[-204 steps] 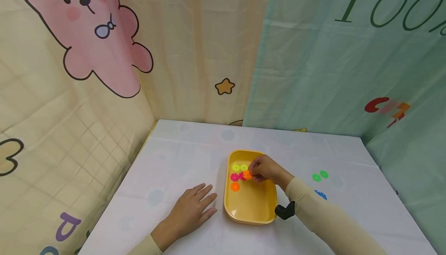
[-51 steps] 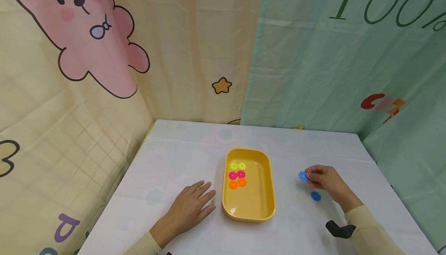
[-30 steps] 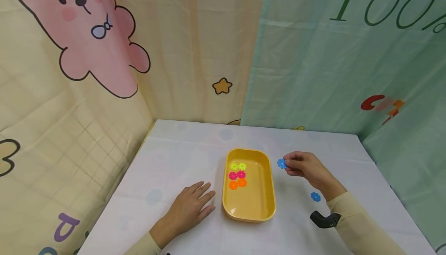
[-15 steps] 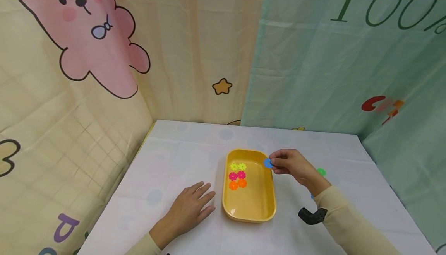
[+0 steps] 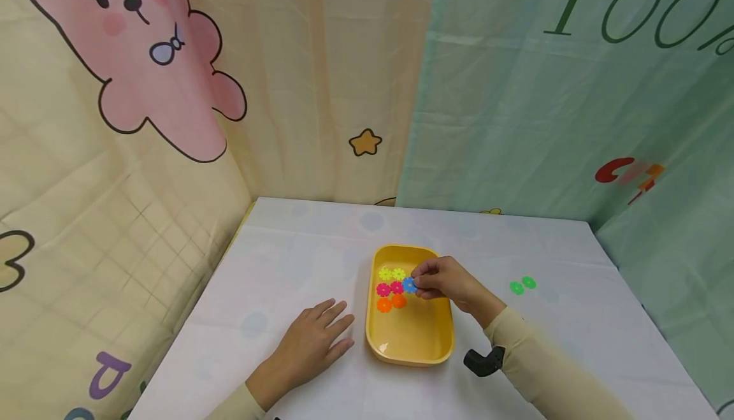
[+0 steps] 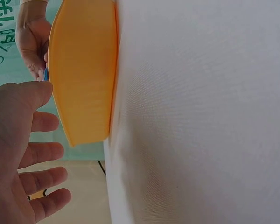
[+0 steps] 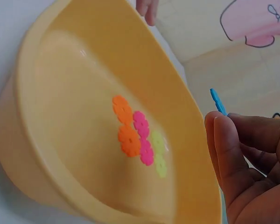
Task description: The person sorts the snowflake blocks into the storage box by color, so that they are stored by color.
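Pinching the blue flower [image 5: 409, 285], likely light, stiff, right hand [image 5: 447, 282] is gripping its three-o'clock edge; left hand [image 5: 311, 345] is idling, spread.

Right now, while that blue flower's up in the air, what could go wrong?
The right hand's grip pinches the blue flower by one side, so it might slip.

The pink flowers and orange flowers lie close together in the yellow tray, so a falling piece could nudge them out of place.
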